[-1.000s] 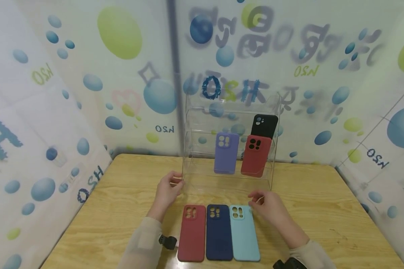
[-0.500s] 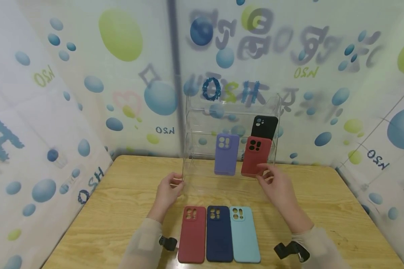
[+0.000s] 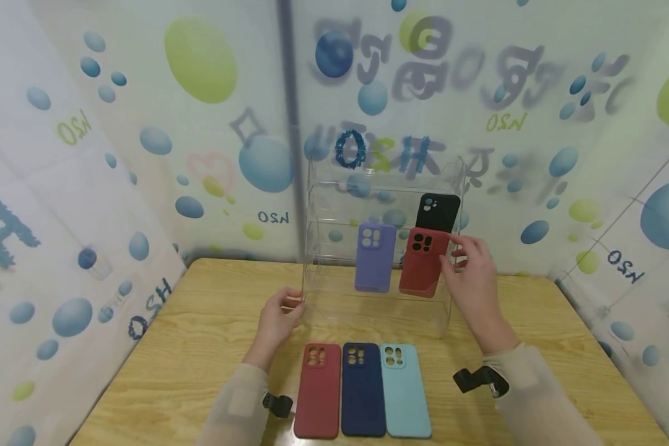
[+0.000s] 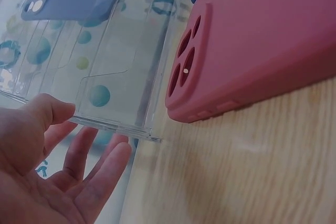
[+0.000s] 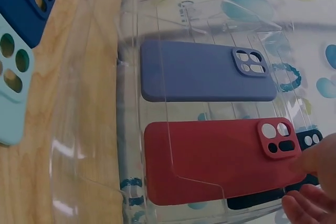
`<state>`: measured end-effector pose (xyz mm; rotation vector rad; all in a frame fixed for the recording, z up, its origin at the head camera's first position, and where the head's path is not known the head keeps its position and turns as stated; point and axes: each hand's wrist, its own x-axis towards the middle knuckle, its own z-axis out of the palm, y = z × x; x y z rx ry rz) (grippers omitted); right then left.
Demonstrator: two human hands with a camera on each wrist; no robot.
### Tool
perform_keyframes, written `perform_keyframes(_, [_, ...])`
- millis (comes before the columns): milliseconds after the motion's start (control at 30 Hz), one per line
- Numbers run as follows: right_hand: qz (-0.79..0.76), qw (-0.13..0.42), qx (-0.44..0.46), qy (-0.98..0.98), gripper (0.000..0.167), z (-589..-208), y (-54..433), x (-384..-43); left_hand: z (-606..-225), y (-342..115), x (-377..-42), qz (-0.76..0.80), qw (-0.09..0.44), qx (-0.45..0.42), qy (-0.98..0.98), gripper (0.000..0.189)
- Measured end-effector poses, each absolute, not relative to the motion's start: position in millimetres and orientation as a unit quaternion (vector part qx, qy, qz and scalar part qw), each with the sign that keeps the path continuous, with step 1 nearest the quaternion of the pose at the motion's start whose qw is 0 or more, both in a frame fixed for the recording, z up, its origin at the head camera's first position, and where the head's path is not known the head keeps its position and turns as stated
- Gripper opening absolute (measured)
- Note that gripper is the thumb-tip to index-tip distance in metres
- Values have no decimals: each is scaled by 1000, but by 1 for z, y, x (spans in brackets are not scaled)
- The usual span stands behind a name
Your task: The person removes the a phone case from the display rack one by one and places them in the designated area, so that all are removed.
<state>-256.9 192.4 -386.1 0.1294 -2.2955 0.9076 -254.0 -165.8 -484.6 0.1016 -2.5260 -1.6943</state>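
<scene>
A clear tiered display rack [image 3: 379, 310] stands on the table, holding a purple phone case [image 3: 375, 257], a red phone case [image 3: 424, 263] and a black phone case [image 3: 438, 210] behind the red one. My left hand [image 3: 279, 317] holds the rack's left side edge; in the left wrist view its thumb is on the near side, the other fingers beyond the panel. With thumb and fingers at its upper right edge, my right hand [image 3: 476, 288] grips the red case in the rack. The right wrist view shows only part of that hand [image 5: 315, 169].
In front of the rack, a dark red case [image 3: 318, 396], a navy case [image 3: 363, 396] and a light blue case [image 3: 406, 396] lie side by side on the wooden table [image 3: 546, 347]. Patterned walls [image 3: 201, 124] enclose the table at the back and sides.
My right hand has risen from near the light blue case, past the rack's lower front, to the upper right edge of the red case. My left hand stays at the rack's side.
</scene>
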Motion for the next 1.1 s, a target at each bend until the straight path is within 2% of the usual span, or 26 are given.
perform_keyframes(233, [342,339,75,-873,43,-379,197,-267,-483,-165,-253,-553,50,31,-831,15])
perform_keyframes(1100, [348,351,105,-863,22,-376,208,-262,-484,-166,-252,-554,51,28,-831,15])
